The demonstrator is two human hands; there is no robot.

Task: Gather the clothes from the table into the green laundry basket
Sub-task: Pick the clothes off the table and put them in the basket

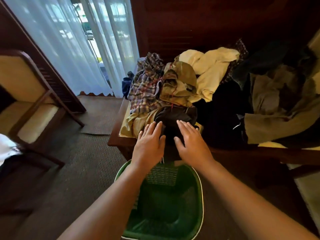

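Green laundry basket [164, 175] below near edge of table [119, 122]; our left hand [149, 142] and right hand [192, 141], flat-fingered on dark garment [174, 116], should scoop well underneath.

One left hand [149, 144], one right hand [192, 144], one green basket [194, 205], one wooden table [119, 129], one plaid shirt [147, 87], one khaki garment [181, 82], one cream cloth [212, 66], one black garment [174, 116], further dark clothes [222, 116] too tangled to count, one chair [31, 108]
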